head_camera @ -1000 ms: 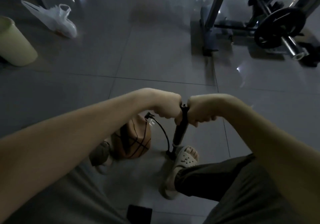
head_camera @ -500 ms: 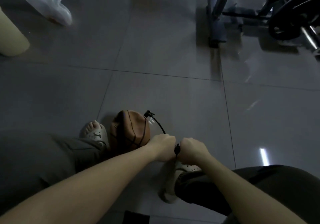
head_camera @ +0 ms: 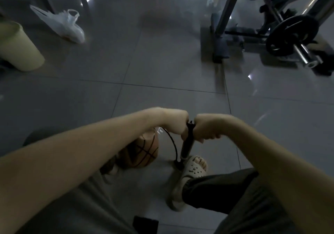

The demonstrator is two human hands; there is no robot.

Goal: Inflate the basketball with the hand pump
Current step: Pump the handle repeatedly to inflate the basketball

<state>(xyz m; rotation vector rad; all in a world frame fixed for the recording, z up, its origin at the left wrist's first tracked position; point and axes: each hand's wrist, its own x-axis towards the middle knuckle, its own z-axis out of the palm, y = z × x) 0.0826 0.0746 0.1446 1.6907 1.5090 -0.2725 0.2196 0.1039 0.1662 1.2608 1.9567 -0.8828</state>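
Note:
A black hand pump point(head_camera: 188, 145) stands upright on the grey tiled floor, its base against my right sandal point(head_camera: 194, 167). My left hand point(head_camera: 174, 123) and my right hand point(head_camera: 205, 129) each grip one side of the pump's T-handle, fists side by side, with the handle raised. A thin black hose point(head_camera: 172, 143) arcs from the pump's base up to the brown basketball point(head_camera: 142, 152), which lies on the floor partly hidden under my left forearm. The ball looks soft and dented.
A pale bin point(head_camera: 17, 47) and a white plastic bag point(head_camera: 61, 25) sit at the far left. A weight rack with a barbell and black plates point(head_camera: 291, 35) fills the far right. A small dark object point(head_camera: 145, 223) lies on the floor between my legs.
Half a second ago both hands were low with the handle pushed down near the sandal. Now they have pulled the handle back up, as a second ago.

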